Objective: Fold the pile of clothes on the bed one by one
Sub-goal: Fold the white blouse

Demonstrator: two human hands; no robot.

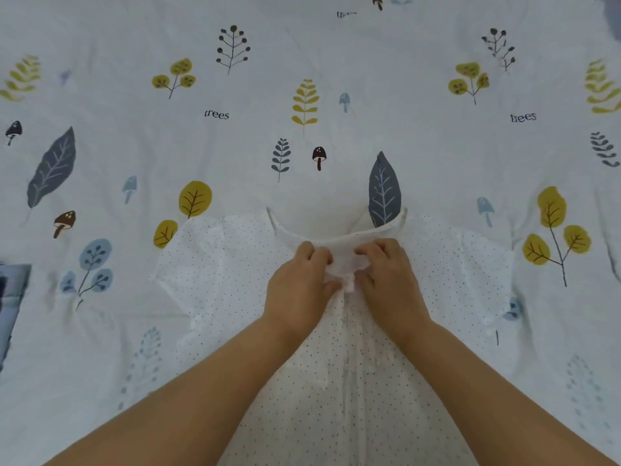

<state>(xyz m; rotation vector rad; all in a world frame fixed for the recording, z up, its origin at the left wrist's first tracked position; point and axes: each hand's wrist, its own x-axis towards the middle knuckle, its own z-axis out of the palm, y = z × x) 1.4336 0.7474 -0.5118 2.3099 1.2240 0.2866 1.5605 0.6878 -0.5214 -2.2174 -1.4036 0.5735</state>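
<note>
A white dotted garment point(336, 381) is lying spread flat on the bed point(302, 45), running from centre frame down to 6 o'clock, neckline pointing toward 12 o'clock. No fold is showing in it yet — the sleeves are lying out at 9 and 3 o'clock, so this item is judged to be at the smoothing stage, with all folding left to do.

The left hand point(299, 287) and right hand point(391, 284) are sitting close together just below the neckline, fingers point(314, 253) curled and pinching a bunched bit of the white fabric between them.

No pile and no finished stack is showing, so overall progress cannot be told. A grey-blue item point(11, 297) is being cut off at the 9 o'clock edge — unidentifiable. The garment's hem is running out of frame, and what the fingers are bunching is too crumpled to name.
</note>
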